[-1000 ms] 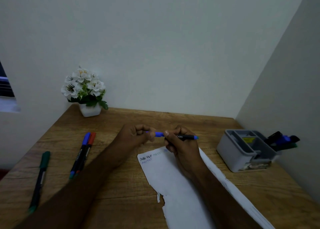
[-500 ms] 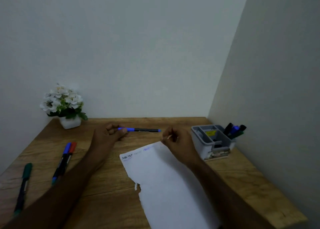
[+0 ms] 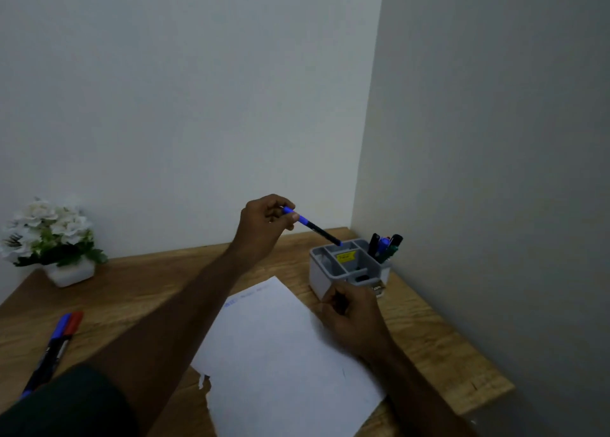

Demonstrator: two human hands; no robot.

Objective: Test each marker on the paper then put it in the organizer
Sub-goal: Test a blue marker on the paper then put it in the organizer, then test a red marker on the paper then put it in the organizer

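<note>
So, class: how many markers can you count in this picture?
6 at least: one in the left hand, the blue marker over the organizer; two lying on the table at left, blue and red; about three standing in the organizer. Others may be hidden.

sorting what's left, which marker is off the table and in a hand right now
The blue-capped marker, pinched in the left hand above the organizer. The others lie on the table or stand in the organizer.

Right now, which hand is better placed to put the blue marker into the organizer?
The left hand. It already grips the blue marker, raised with its far end over the organizer. The right hand rests on the paper, loosely curled, holding nothing visible.
</note>
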